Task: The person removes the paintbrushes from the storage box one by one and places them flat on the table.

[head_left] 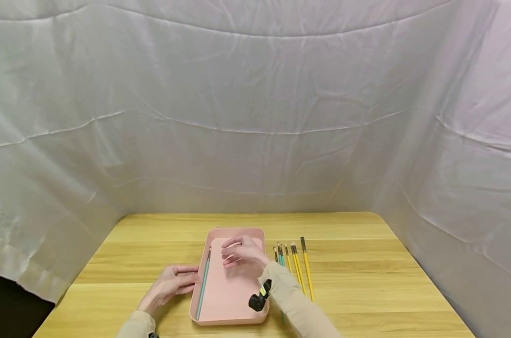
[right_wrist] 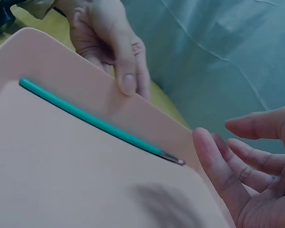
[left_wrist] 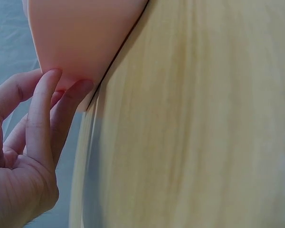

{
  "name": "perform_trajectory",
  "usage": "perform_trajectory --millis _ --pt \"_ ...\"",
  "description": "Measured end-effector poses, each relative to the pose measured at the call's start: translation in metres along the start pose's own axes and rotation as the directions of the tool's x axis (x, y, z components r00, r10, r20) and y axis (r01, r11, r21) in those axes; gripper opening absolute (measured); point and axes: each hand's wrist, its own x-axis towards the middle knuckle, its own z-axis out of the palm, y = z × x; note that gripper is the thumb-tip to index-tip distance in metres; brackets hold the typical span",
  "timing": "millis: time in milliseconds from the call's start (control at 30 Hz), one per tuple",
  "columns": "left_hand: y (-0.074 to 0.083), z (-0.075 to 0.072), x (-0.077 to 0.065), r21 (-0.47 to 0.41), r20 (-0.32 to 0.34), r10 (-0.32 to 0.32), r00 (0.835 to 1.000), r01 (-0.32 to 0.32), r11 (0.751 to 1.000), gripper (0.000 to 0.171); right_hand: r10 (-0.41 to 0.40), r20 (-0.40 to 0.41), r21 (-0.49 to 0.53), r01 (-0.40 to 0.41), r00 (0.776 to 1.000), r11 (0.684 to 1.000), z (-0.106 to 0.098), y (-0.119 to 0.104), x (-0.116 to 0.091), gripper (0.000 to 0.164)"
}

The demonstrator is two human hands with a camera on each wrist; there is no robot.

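A pink rectangular tray (head_left: 234,300) lies on the wooden table. Inside, along its left wall, rests a thin teal paintbrush (head_left: 203,284), bristles toward the far end; the right wrist view shows the same teal paintbrush (right_wrist: 92,119). My left hand (head_left: 171,285) touches the tray's left side, and in the left wrist view its fairly straight fingers (left_wrist: 39,114) meet the outer wall. Above the tray's far half hovers my right hand (head_left: 243,252), fingers spread and loosely bent. Nothing shows between the fingers of that hand (right_wrist: 259,173).
To the right of the tray, several paintbrushes with yellow handles (head_left: 308,277) and teal handles (head_left: 282,258) lie side by side, partly covered by my right sleeve (head_left: 299,300). Pale cloth (head_left: 255,164) hangs behind the table (head_left: 386,277) and along its sides.
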Motion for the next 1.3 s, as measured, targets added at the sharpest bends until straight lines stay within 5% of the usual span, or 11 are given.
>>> perform_trajectory --millis 267,800,1300 --pt "0.000 0.001 0.000 0.000 -0.001 0.000 1.000 0.000 1.000 0.056 0.070 -0.017 -0.022 -0.070 0.997 0.997 0.022 0.012 0.007 0.012" --pt "0.001 0.002 -0.001 -0.012 0.014 0.006 1.000 -0.006 1.000 0.055 0.089 -0.085 -0.028 -0.091 0.992 0.995 0.045 0.018 0.018 0.002" --pt "0.000 0.000 0.001 -0.014 0.036 0.013 0.999 -0.012 1.000 0.054 0.091 -0.191 -0.186 -0.127 0.977 0.974 0.061 0.017 0.020 0.018"
